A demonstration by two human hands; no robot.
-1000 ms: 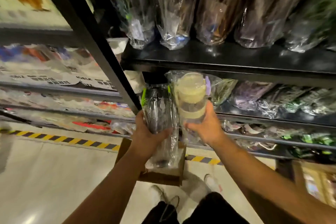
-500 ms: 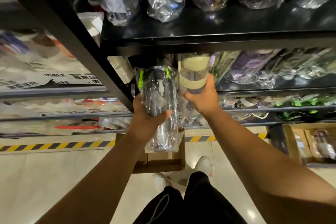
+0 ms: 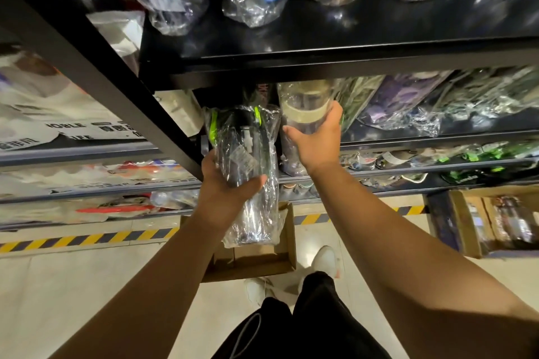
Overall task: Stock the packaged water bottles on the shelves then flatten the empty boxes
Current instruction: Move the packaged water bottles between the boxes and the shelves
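Head view, step: the person is loading two wrapped bottles onto the shelf [image 3: 437, 137] ahead of both hands.
Left hand [image 3: 230, 186]: it is gripping the green bottle [image 3: 245, 154] round its middle, thumb across the front. The cap is pointing away from the hand and the base is hanging over the box [image 3: 262, 259] below it.
Right hand [image 3: 316, 140]: it is holding the beige bottle [image 3: 306, 108], fingers curling round its banded part, just right of the left hand and further in.
Fit: the gap is lying between the post [image 3: 116, 90] left of the left hand and the packed bottles right of the right hand.
Doing it well: I judge seating the beige bottle first, then sliding the green one in beside it, cap under the upper shelf [image 3: 320, 61].
Risk: the loose wrap is probably catching on neighbours, so pushing from the bottle's body is safer.
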